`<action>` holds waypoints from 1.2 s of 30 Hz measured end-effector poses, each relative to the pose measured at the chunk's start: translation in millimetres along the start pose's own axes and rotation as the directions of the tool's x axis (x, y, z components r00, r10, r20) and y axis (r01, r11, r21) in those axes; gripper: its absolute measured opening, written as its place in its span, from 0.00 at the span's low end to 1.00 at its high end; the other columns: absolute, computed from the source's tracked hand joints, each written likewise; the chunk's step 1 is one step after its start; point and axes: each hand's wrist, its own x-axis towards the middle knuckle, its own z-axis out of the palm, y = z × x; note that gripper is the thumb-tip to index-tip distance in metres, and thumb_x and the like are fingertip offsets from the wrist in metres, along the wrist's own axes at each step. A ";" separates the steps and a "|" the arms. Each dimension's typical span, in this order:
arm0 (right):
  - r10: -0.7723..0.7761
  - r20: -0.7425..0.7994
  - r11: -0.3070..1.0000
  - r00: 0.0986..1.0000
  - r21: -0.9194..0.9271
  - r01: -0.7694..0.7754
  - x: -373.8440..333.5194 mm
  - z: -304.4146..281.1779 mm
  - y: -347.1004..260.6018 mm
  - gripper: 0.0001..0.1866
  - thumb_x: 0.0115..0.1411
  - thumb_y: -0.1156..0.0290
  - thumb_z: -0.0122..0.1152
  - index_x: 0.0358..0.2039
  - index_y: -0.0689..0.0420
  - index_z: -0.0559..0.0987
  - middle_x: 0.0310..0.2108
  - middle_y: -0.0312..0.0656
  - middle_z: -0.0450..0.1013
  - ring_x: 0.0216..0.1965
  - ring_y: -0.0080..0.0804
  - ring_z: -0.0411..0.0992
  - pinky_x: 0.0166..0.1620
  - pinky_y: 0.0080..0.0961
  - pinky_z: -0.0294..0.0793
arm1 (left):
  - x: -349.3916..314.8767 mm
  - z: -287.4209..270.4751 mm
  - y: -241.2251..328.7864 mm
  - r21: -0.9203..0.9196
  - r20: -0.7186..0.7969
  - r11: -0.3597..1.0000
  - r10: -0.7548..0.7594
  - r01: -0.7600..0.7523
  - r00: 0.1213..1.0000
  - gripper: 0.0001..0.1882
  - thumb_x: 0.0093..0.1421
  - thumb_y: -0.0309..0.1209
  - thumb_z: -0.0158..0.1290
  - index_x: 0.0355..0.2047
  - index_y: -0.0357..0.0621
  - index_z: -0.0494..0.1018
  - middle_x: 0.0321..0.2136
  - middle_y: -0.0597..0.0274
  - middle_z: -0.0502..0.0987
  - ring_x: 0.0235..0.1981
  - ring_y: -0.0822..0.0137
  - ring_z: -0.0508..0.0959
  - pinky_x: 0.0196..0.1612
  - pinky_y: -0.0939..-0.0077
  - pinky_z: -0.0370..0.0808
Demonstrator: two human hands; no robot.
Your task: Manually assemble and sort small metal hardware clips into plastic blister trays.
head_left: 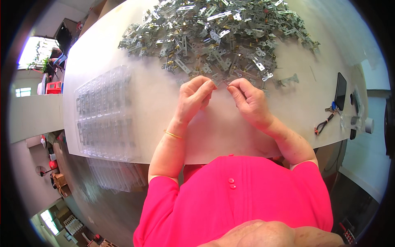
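Both of my hands are held close together over the white table (152,103), at the near edge of a large heap of small flat metal brackets (218,41). My left hand (195,96) has thumb and forefinger pinched, the other fingers curled under. Facing it, my right hand (251,103) is also closed in a pinch. Something tiny and thin seems to show at the fingertips; its shape is too small to tell. A loose metal bracket (288,80) lies just beyond my right hand, apart from the heap.
To the left lie clear plastic compartment trays (105,111), with small parts in some pockets. More clear trays (117,175) sit below the table edge. At the right are a black phone (340,91), keys on a dark strap (326,123) and a white cylindrical object (369,125).
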 end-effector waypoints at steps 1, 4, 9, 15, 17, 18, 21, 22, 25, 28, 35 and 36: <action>-0.004 0.005 1.000 1.000 -0.002 0.004 -0.4 0.6 0.9 0.06 0.68 0.69 0.59 0.39 0.58 0.76 0.23 0.42 0.74 0.22 0.26 0.71 0.28 0.27 0.70 | -0.9 0.2 -0.1 0.000 0.007 1.000 0.002 -0.002 1.000 0.13 0.70 0.36 0.53 0.33 0.38 0.77 0.19 0.72 0.70 0.15 0.82 0.63 0.17 0.85 0.58; 0.023 0.033 0.999 0.999 0.036 -0.024 -1.2 -0.1 2.3 0.06 0.70 0.68 0.57 0.41 0.57 0.76 0.23 0.40 0.74 0.22 0.25 0.72 0.28 0.26 0.71 | -3.1 4.9 -0.1 0.100 0.056 0.994 0.043 -0.049 0.997 0.13 0.70 0.35 0.53 0.34 0.38 0.78 0.18 0.73 0.69 0.15 0.83 0.64 0.18 0.86 0.58; 0.209 0.188 0.908 0.960 0.327 -0.262 1.9 -4.8 2.3 0.09 0.73 0.67 0.50 0.47 0.57 0.73 0.25 0.36 0.73 0.22 0.22 0.71 0.27 0.22 0.73 | -3.3 -1.3 5.7 0.074 0.085 0.997 -0.042 0.036 0.995 0.09 0.67 0.32 0.55 0.33 0.40 0.77 0.19 0.76 0.70 0.18 0.84 0.65 0.20 0.86 0.59; 0.182 0.419 0.755 0.890 0.521 -0.399 6.6 -15.4 -0.6 0.12 0.74 0.68 0.45 0.51 0.61 0.71 0.28 0.36 0.71 0.26 0.21 0.72 0.31 0.24 0.77 | -5.8 -5.4 8.5 0.135 0.122 0.991 -0.026 0.010 0.992 0.10 0.67 0.32 0.54 0.32 0.39 0.77 0.18 0.74 0.69 0.17 0.83 0.64 0.19 0.86 0.58; 0.192 0.509 0.666 0.839 0.560 -0.493 6.3 -16.2 5.3 0.12 0.74 0.67 0.45 0.50 0.60 0.71 0.28 0.37 0.72 0.26 0.22 0.73 0.31 0.25 0.78 | -4.7 -6.8 7.9 0.158 0.170 0.987 -0.019 -0.008 0.985 0.11 0.68 0.33 0.54 0.33 0.38 0.76 0.18 0.73 0.69 0.16 0.82 0.64 0.19 0.85 0.57; 0.195 0.521 0.639 0.831 0.575 -0.511 5.8 -17.0 6.1 0.12 0.74 0.66 0.46 0.49 0.60 0.71 0.28 0.38 0.72 0.25 0.23 0.73 0.31 0.25 0.78 | -4.0 -6.8 6.3 0.137 0.191 0.991 -0.013 -0.014 0.982 0.12 0.68 0.34 0.54 0.32 0.38 0.76 0.17 0.72 0.69 0.16 0.82 0.64 0.18 0.85 0.57; 0.195 0.538 0.638 0.820 0.565 -0.523 6.8 -15.9 9.1 0.11 0.73 0.66 0.47 0.46 0.60 0.71 0.28 0.39 0.73 0.23 0.25 0.75 0.28 0.25 0.79 | -5.2 -6.4 7.5 0.180 0.210 0.983 -0.009 -0.030 0.978 0.12 0.67 0.35 0.55 0.31 0.38 0.76 0.16 0.72 0.69 0.15 0.82 0.64 0.18 0.85 0.56; 0.205 0.543 0.655 0.814 0.542 -0.526 6.8 -18.2 8.3 0.11 0.72 0.65 0.50 0.45 0.60 0.72 0.28 0.40 0.74 0.23 0.26 0.75 0.29 0.26 0.80 | -4.8 -6.0 7.3 0.191 0.226 0.980 0.005 -0.049 0.974 0.13 0.67 0.35 0.55 0.30 0.38 0.76 0.16 0.73 0.68 0.15 0.82 0.63 0.18 0.85 0.56; 0.223 0.566 0.726 0.794 0.447 -0.522 7.7 -19.9 5.3 0.11 0.72 0.63 0.51 0.43 0.58 0.72 0.28 0.38 0.74 0.26 0.24 0.75 0.31 0.25 0.79 | -5.6 -7.6 5.9 0.182 0.274 0.983 -0.014 -0.037 0.962 0.13 0.67 0.35 0.55 0.30 0.38 0.76 0.16 0.73 0.69 0.15 0.81 0.63 0.18 0.84 0.55; 0.207 0.509 0.785 0.835 0.423 -0.452 5.7 -19.1 6.4 0.10 0.70 0.65 0.52 0.41 0.60 0.73 0.27 0.40 0.76 0.28 0.26 0.78 0.31 0.26 0.80 | -5.5 -5.4 4.4 0.203 0.303 0.979 -0.041 -0.023 0.952 0.13 0.66 0.35 0.56 0.30 0.37 0.77 0.17 0.74 0.68 0.17 0.82 0.63 0.19 0.83 0.56; -0.114 0.188 0.993 0.976 -0.002 0.116 -3.1 -14.5 -1.1 0.07 0.64 0.69 0.57 0.36 0.60 0.74 0.33 0.48 0.72 0.36 0.49 0.73 0.38 0.40 0.72 | -5.8 -4.6 9.0 0.205 0.347 0.978 -0.101 0.030 0.932 0.11 0.63 0.33 0.58 0.29 0.37 0.76 0.16 0.75 0.67 0.18 0.83 0.62 0.20 0.83 0.56; -0.145 0.139 0.989 0.980 0.009 0.145 -3.7 -12.6 -1.2 0.07 0.64 0.70 0.57 0.36 0.60 0.73 0.33 0.47 0.72 0.35 0.49 0.73 0.38 0.40 0.72 | -6.1 -4.4 9.7 0.174 0.341 0.984 -0.107 0.049 0.934 0.11 0.63 0.32 0.58 0.29 0.37 0.76 0.16 0.75 0.67 0.17 0.82 0.63 0.20 0.83 0.56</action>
